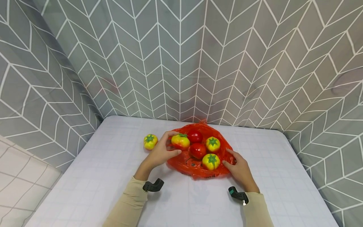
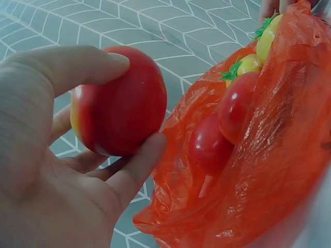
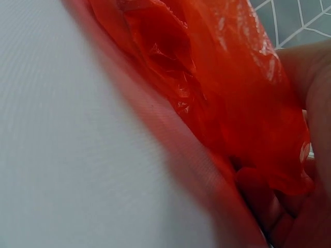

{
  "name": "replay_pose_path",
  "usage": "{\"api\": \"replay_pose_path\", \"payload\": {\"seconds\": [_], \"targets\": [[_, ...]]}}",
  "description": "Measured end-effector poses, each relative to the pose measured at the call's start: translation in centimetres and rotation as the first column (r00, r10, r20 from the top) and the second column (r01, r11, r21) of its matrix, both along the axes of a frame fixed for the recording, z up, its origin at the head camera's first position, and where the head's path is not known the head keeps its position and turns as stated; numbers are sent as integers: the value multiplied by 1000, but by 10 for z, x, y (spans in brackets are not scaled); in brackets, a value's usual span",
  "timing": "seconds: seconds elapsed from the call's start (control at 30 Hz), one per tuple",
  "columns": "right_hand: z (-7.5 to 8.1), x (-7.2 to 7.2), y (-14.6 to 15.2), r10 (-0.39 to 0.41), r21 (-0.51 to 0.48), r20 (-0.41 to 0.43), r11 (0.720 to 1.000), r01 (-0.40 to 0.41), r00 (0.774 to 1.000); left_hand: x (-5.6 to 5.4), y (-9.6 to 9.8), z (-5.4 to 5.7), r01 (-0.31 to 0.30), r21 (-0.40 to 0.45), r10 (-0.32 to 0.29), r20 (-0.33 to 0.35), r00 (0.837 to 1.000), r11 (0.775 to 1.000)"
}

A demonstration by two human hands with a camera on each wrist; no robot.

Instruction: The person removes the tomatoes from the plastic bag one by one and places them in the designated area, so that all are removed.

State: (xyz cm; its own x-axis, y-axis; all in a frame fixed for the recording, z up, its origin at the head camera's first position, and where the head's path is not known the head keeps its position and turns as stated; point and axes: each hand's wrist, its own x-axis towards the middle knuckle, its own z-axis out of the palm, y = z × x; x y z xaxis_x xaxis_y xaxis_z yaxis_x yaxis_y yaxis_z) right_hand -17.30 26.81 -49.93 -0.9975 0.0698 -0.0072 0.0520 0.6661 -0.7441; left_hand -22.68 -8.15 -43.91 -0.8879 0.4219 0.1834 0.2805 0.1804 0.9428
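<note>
My left hand holds a red-and-yellow tomato with a green leafy top, over the left part of a red plastic bag. In the left wrist view, thumb and fingers curve round the red side of that tomato. Within the spread bag lie two red tomatoes and two yellow ones with green tops. At the bag's right edge, my right hand grips the plastic. The right wrist view shows its fingers partly behind the red film.
Another yellow tomato sits on the white table, left of the bag and beside my left hand. A grey patterned curtain stands behind the table and along its sides. Each wrist wears a black strap.
</note>
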Motion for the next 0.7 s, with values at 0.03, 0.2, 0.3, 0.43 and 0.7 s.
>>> {"api": "replay_pose_path", "payload": {"seconds": [0.03, 0.2, 0.3, 0.43, 0.7], "targets": [[0, -1, 0, 0, -1, 3, 1000, 0, 1000, -1, -1, 0, 4, 18, -4, 6, 1000, 1000], [-2, -2, -1, 0, -7, 4, 1000, 0, 1000, -3, -3, -3, 3, 106, -8, 48, 999, 994], [-3, 1, 0, -5, -15, 18, 1000, 5, 1000, -1, -3, -5, 1, 140, -14, 92, 996, 990], [-5, 5, 1, -10, -24, 23, 1000, 11, 1000, 1, -3, -6, -14, 152, -6, 128, 992, 988], [-4, 2, 0, 3, -10, -29, 1000, -4, 1000, -4, -5, -5, -77, 161, 59, 114, 992, 984]]}}
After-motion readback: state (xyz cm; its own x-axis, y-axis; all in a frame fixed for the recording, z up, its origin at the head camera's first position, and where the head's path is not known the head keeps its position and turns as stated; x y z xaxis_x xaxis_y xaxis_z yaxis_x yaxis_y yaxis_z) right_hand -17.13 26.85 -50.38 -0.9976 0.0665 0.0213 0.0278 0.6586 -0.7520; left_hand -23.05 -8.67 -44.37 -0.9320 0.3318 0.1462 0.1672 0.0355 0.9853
